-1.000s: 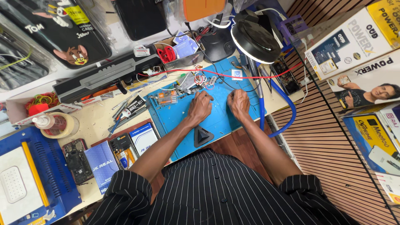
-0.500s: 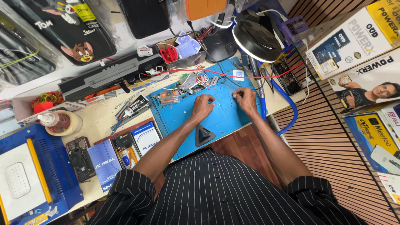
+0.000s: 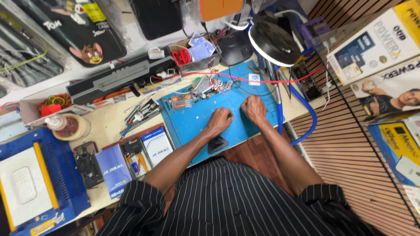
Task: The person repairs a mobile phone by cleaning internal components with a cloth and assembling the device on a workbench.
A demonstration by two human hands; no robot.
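Two hands rest on the blue silicone work mat (image 3: 199,124): the left hand (image 3: 220,121) is curled into a loose fist at mat centre, the right hand (image 3: 253,107) sits just beside it at 3 o'clock, fingers bent down onto the mat; whether either pinches a small part cannot be told, too small to see. A small circuit board with loose wires (image 3: 210,85) lies at 12 o'clock of the hands, near but apart, with a red wire (image 3: 262,81) running off toward 3 o'clock. A dark wedge-shaped piece (image 3: 217,144) sits at the mat's near edge, 6 o'clock of the left hand. Judgement: fine bench work like this goes best with wrists planted on the mat, small parts kept on the blue surface, and the red wire kept out from under the palms so nothing gets dragged off. A round black ring lamp (image 3: 273,41) hangs at 1 o'clock, above the mat. Containers: an open cardboard box (image 3: 192,57) at 11 o'clock holds a red coiled item and pale purple packets; an open tray (image 3: 30,109) far out at 9 o'clock holds red, yellow and green rubber bands; a white glue bottle (image 3: 54,123) stands inside a tape roll (image 3: 76,126) just below it. A small orange compartment case (image 3: 181,102) sits on the mat's upper left corner, contents too small to tell. A dismantled phone (image 3: 87,164) lies at 8 o'clock beside blue booklets (image 3: 113,168), next to a blue and white machine (image 3: 30,183).
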